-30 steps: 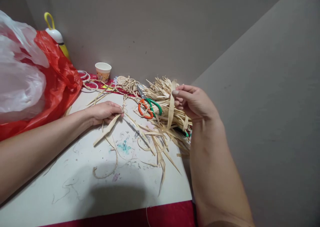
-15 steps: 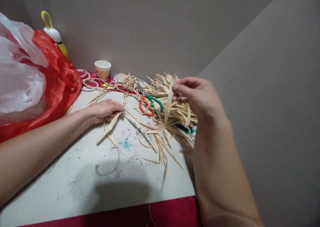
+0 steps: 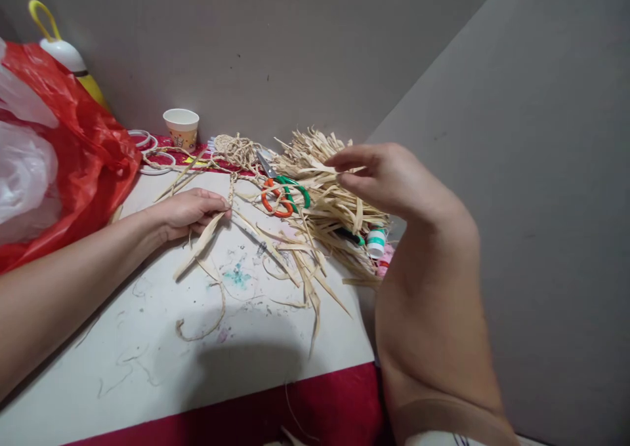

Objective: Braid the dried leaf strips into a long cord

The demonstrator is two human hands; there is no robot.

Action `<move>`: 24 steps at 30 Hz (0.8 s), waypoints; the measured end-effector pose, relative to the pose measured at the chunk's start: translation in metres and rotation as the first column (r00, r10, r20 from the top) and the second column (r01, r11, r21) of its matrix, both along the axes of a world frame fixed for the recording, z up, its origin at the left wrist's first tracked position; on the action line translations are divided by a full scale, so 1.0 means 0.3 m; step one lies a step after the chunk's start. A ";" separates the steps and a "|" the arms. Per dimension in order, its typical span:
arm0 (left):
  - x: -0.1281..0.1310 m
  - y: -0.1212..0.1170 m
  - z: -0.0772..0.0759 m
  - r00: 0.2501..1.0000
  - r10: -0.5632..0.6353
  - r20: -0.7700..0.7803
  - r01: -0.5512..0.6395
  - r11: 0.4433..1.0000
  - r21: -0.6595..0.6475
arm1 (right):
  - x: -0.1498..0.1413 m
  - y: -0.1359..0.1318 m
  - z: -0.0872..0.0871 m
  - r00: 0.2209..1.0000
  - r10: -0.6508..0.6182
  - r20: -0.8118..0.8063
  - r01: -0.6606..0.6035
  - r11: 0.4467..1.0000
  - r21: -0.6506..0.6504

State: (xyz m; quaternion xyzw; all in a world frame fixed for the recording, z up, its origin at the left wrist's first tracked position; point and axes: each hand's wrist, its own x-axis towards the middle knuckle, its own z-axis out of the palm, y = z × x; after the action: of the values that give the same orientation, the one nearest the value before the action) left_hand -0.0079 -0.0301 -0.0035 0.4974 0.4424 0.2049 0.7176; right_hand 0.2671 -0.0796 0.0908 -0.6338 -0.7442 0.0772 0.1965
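Observation:
My left hand (image 3: 199, 211) is closed in a pinch over the white table, at the lower end of a thin plaited straw cord (image 3: 231, 187). Loose flat ends, among them a wide pale straw strip (image 3: 199, 249), hang out below its fingers. Above the big bundle of dry straw strips (image 3: 319, 190) is my right hand (image 3: 374, 174), its thumb and fingers apart with no strip visible between them. Scissors (image 3: 290, 200) with one orange and one green handle lie between the hands, against the bundle. Several loose straw strips (image 3: 308, 282) are scattered on the table.
A red plastic bag (image 3: 83, 124) with a white one fills the left side, before a yellow bottle (image 3: 63, 56). A paper cup (image 3: 181, 131), white rings (image 3: 160, 164) and coiled cord (image 3: 236, 149) stand along the wall. A white-and-green roll (image 3: 376, 243) sits at the right edge.
The straw strip that hung from my right hand no longer shows in it; its fingers have opened over the bundle. My left hand keeps its pinch on the cord. The whole view has shifted slightly.

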 end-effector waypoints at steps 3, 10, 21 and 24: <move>0.000 0.002 -0.002 1.000 0.020 -0.006 -0.020 1.000 0.007 | -0.082 0.009 0.001 0.984 0.178 0.006 -0.177 0.981 -0.077; 0.004 0.001 0.001 1.000 0.019 0.001 -0.019 1.000 -0.015 | -0.219 0.039 -0.053 0.802 0.470 0.369 -0.235 0.815 -0.529; 0.004 -0.002 -0.001 1.000 0.022 0.020 -0.022 1.000 -0.004 | -0.087 -0.057 -0.100 0.821 0.329 0.466 -0.126 0.902 -0.413; 0.003 -0.003 0.001 1.000 0.020 0.016 -0.020 1.000 0.009 | -0.063 -0.097 -0.049 0.978 0.185 0.101 -0.173 0.977 -0.123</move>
State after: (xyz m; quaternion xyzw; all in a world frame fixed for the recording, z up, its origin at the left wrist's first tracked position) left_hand -0.0071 -0.0311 -0.0030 0.4945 0.4406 0.2178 0.7169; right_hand 0.2483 -0.1086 0.0759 -0.5776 -0.8024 0.1013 0.1105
